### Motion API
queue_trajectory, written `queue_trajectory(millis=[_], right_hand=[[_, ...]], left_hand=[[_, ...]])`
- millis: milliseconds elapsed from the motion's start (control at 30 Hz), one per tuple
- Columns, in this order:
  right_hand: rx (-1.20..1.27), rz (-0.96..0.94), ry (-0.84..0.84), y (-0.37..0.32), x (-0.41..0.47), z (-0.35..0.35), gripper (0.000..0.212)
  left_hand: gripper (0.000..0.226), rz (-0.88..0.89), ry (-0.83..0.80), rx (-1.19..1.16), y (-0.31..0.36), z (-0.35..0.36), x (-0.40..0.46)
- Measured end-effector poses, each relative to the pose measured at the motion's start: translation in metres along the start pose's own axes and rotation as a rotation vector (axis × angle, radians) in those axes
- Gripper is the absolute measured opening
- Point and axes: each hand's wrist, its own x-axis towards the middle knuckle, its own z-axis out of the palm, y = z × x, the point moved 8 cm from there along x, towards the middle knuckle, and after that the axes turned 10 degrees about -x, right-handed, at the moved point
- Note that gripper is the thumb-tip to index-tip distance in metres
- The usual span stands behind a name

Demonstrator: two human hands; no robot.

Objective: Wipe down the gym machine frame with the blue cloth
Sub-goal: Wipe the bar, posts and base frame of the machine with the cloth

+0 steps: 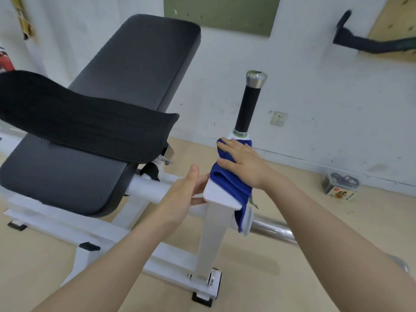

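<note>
Blue cloth (227, 179) lies under the right hand's (242, 164) flat fingers; left hand (186, 192) grips the white frame (219, 197) — its loose hanging end could slip off.

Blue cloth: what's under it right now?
The blue cloth drapes over the top of the white frame arm, just below the black handle. The right hand presses flat on it. The frame surface beneath is covered, so its condition can't be seen.
</note>
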Motion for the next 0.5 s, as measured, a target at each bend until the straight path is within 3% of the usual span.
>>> queue_trajectory(millis=[133, 300, 500], right_hand=[[-0.058, 0.041, -0.02, -0.006, -0.007, 0.005, 0.057], [0.041, -0.125, -0.007, -0.036, -0.061, 0.013, 0.057], [-0.019, 0.07, -0.067, -0.009, -0.001, 0.0, 0.053]], left_hand=[[0.043, 0.045, 0.056, 0.084, 0.015, 0.0, -0.001], [0.05, 0.052, -0.035, 0.099, 0.013, 0.002, 0.0], [0.052, 0.016, -0.087, 0.108, 0.006, -0.004, 0.005]])
